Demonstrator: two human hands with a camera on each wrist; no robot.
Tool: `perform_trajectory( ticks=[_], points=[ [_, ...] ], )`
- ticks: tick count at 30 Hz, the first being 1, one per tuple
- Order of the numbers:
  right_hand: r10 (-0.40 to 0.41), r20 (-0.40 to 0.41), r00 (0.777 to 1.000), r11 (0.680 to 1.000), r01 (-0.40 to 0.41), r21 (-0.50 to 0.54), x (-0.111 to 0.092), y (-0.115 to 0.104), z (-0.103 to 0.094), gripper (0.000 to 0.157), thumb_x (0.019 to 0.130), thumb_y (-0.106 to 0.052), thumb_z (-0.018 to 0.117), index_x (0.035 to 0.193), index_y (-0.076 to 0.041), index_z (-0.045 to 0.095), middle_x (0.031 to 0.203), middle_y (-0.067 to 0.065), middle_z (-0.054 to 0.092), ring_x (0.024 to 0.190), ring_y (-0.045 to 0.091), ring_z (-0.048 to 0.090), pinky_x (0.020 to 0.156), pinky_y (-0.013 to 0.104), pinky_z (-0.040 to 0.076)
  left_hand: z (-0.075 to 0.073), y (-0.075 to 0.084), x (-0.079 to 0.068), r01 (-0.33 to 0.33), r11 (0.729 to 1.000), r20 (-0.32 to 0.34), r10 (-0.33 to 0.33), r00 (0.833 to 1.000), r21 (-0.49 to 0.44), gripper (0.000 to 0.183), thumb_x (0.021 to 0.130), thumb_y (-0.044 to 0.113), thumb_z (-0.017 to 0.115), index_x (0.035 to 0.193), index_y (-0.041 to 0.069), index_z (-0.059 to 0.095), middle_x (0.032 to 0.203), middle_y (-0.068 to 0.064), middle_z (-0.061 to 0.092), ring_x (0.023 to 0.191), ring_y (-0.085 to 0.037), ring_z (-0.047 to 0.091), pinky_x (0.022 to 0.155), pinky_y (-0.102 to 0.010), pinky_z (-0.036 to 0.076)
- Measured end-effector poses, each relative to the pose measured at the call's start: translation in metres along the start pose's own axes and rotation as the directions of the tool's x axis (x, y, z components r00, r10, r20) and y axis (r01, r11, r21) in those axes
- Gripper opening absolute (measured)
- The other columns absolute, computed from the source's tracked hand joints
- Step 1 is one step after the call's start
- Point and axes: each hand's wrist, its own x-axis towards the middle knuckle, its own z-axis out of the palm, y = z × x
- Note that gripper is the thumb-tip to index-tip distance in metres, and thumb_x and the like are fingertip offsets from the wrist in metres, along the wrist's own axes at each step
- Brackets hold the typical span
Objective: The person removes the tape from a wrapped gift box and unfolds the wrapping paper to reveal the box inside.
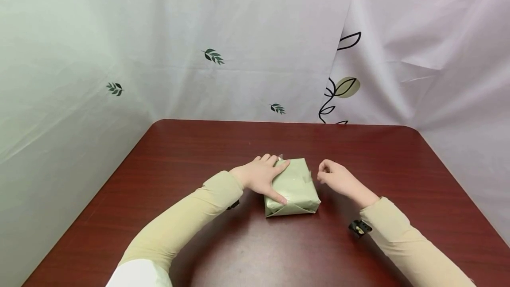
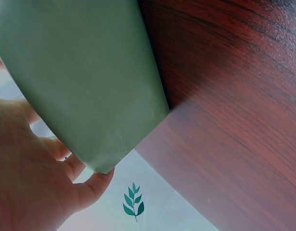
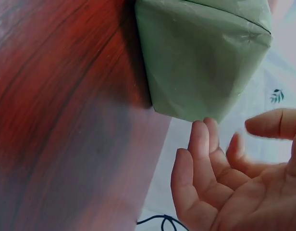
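Observation:
A box-shaped package (image 1: 295, 185) wrapped in pale green paper sits on the table, with folded flaps on its near side. A small piece of clear tape (image 1: 308, 177) sticks up at its right edge. My left hand (image 1: 263, 177) rests on the left part of the package with fingers spread, its thumb near the front edge. In the left wrist view, the left fingers lie along the edge of the green paper (image 2: 90, 86). My right hand (image 1: 338, 178) hovers just right of the package. Its fingers (image 3: 200, 144) are loosely bent and hold nothing, with the thumb apart from them.
The dark red wooden table (image 1: 199, 145) stretches around the package to rounded back corners. A pale cloth (image 1: 255, 56) with leaf prints hangs behind and on both sides. Black straps (image 1: 360, 228) sit at the wrists.

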Motion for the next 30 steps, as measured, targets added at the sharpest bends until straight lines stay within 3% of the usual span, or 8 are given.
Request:
perform_trajectory(
  ticks=[5,9,14,22,27,30],
  points=[
    [-0.044,-0.029,0.999,0.999,0.044,-0.005,-0.004,-0.002,-0.003,0.021,0.088,-0.008,0.052,0.106,0.001,0.055,0.093,0.013,0.063,0.088,0.025,0.061,0.072,0.033,0.044,0.000,0.000,0.000,-0.004,1.000,-0.006,0.004,1.000,0.000,0.109,0.070,0.075,0.061,0.153,0.019,0.018,0.147,-0.015,0.033,0.131,-0.029,0.033,0.105,-0.048,0.032],
    [-0.133,-0.059,0.989,0.989,0.129,-0.072,-0.011,-0.004,-0.006,0.019,0.086,-0.008,0.056,0.104,-0.001,0.060,0.101,0.012,0.064,0.094,0.025,0.060,0.077,0.037,0.046,0.001,-0.001,0.001,-0.003,1.000,-0.009,0.003,1.000,0.002,0.110,0.069,0.076,0.061,0.153,0.019,0.018,0.147,-0.014,0.032,0.131,-0.029,0.033,0.105,-0.048,0.032],
    [-0.185,-0.056,0.981,0.979,0.179,-0.099,-0.020,-0.006,-0.003,0.017,0.085,-0.010,0.062,0.100,-0.003,0.061,0.092,0.005,0.064,0.081,0.016,0.058,0.068,0.030,0.046,0.002,-0.001,0.002,-0.004,1.000,-0.013,0.004,1.000,0.005,0.110,0.069,0.076,0.061,0.153,0.019,0.018,0.147,-0.014,0.032,0.130,-0.029,0.033,0.105,-0.048,0.032],
    [-0.213,0.041,0.976,0.973,0.216,-0.081,-0.026,-0.008,0.008,0.021,0.083,-0.019,0.069,0.098,-0.010,0.058,0.081,-0.003,0.057,0.071,0.005,0.051,0.063,0.023,0.043,0.000,0.000,0.001,0.009,1.000,-0.019,-0.009,1.000,0.002,0.109,0.068,0.076,0.062,0.152,0.020,0.021,0.144,-0.014,0.036,0.128,-0.028,0.036,0.103,-0.046,0.034],
    [-0.199,0.026,0.980,0.975,0.201,-0.093,-0.024,-0.005,0.010,0.026,0.082,-0.022,0.072,0.099,-0.009,0.056,0.079,-0.003,0.057,0.067,0.005,0.051,0.061,0.023,0.042,0.000,-0.001,0.003,0.005,1.000,-0.002,-0.005,1.000,-0.010,0.108,0.069,0.075,0.062,0.153,0.020,0.020,0.143,-0.012,0.037,0.126,-0.027,0.036,0.101,-0.045,0.035],
    [-0.160,0.011,0.987,0.981,0.160,-0.109,-0.024,-0.004,0.010,0.031,0.081,-0.027,0.073,0.099,-0.007,0.057,0.079,-0.003,0.058,0.067,0.007,0.051,0.061,0.024,0.042,-0.001,-0.004,0.002,0.004,0.999,0.023,-0.003,1.000,-0.042,0.100,0.076,0.070,0.059,0.153,0.021,0.019,0.146,-0.013,0.034,0.129,-0.028,0.035,0.104,-0.046,0.033]
  ],
)
